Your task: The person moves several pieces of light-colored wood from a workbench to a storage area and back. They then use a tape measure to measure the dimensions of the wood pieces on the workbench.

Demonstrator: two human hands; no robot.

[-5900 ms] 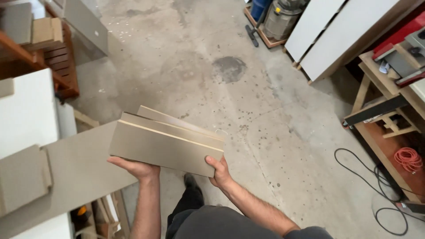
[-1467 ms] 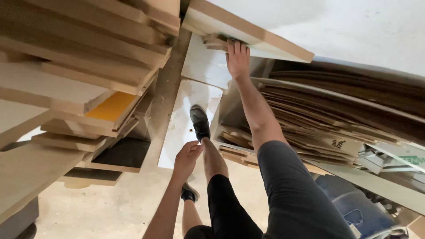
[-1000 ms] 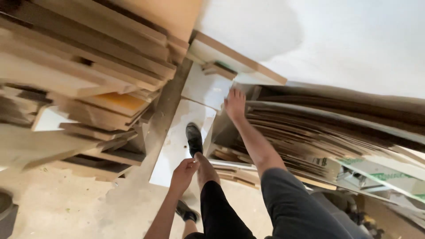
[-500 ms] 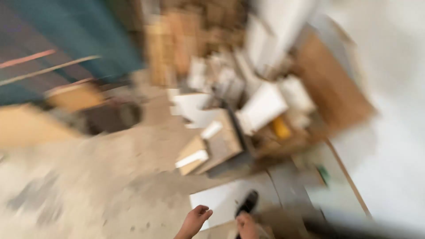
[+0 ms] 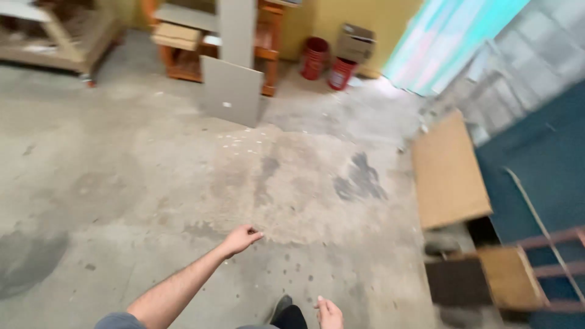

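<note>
- Head view: both hands are empty and hang over a stained concrete floor (image 5: 183, 183).
- Left hand (image 5: 241, 239): extended forward on a bare forearm, fingers curled loosely inward, pinching nothing. It touches no object.
- Right hand (image 5: 329, 314): low at the bottom edge, fingers loosely spread, holding nothing. Part of the hand is cut off by the frame.
- Dark shoe (image 5: 280, 307): just left of the right hand, on the floor between the two hands.
- Grey panel (image 5: 231, 91): stands upright, leaning against an orange wooden rack (image 5: 265, 55), well apart from both hands at the far side of the floor.
- Two red buckets (image 5: 328, 64): side by side against the yellow wall, right of the rack, with a cardboard box (image 5: 355, 42) behind them.
- Brown board (image 5: 448, 170): leans flat-faced at the right, near the grey block wall.
- Smaller wooden square (image 5: 509, 277): lower right, beside a dark mat-like piece (image 5: 457, 281).
- Pale dots are scattered on the floor in front of the grey panel.
</note>
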